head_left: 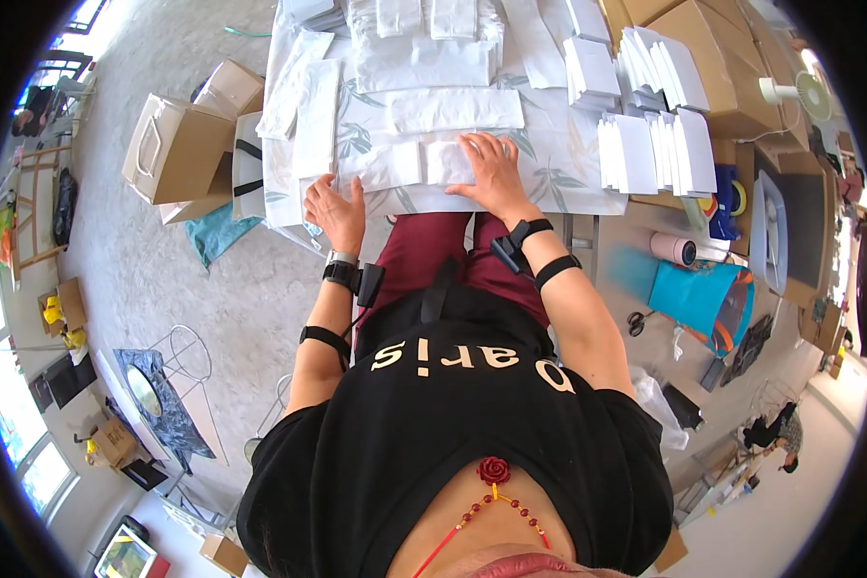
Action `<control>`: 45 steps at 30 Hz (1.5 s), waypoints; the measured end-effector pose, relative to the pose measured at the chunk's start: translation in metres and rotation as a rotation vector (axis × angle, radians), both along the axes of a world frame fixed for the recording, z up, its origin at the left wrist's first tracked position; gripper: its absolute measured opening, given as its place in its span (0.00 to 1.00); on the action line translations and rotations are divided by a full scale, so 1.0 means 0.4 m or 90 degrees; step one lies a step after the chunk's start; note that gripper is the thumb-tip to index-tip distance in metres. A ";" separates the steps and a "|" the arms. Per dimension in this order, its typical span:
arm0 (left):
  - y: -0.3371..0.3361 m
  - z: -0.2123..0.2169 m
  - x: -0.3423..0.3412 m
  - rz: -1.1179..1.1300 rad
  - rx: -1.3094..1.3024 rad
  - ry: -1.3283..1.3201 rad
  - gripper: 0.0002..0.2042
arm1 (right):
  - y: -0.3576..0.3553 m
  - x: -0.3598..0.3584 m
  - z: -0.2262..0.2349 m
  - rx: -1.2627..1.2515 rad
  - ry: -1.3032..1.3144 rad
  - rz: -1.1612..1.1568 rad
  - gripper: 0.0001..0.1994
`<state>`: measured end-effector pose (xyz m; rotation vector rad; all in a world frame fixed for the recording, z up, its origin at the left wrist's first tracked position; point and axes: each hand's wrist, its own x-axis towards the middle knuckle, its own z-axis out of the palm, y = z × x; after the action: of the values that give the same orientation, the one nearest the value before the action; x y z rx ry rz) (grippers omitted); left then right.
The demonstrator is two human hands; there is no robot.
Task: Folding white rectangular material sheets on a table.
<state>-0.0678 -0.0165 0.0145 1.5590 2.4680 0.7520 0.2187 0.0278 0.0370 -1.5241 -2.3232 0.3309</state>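
Nearest us, our left hand (335, 212) lies flat at the table's front edge, fingers together and holding nothing, on the leaf-printed tablecloth (559, 183). Just beyond it our right hand (491, 169) presses open-palmed, fingers spread, on a small folded white piece (448, 162), paper or cloth, we cannot tell. It looks light, thin and limp, so we judge that pinching a free edge suits it best.

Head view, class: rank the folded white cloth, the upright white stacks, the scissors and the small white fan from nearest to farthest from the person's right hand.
1. Folded white cloth: under the right hand.
2. Upright white stacks: to its right.
3. Scissors: on the floor, lower right.
4. Small white fan: far right.
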 end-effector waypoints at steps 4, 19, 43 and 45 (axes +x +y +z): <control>0.013 -0.021 -0.015 -0.031 0.050 0.106 0.20 | 0.007 -0.013 -0.039 0.111 0.140 0.014 0.26; 0.012 -0.045 -0.028 0.003 -0.009 -0.034 0.11 | -0.023 -0.062 -0.088 -0.060 0.215 -0.025 0.20; 0.049 0.191 0.276 -0.276 0.297 -0.341 0.13 | -0.019 -0.179 0.167 -0.200 0.529 -0.212 0.23; 0.045 0.188 0.275 -0.294 0.290 -0.342 0.13 | -0.015 -0.176 0.146 -0.205 0.570 -0.228 0.22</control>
<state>0.0420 0.0014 0.0895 1.6750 1.5500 1.4670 0.1483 0.0216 0.0956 -1.4560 -1.3208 1.0660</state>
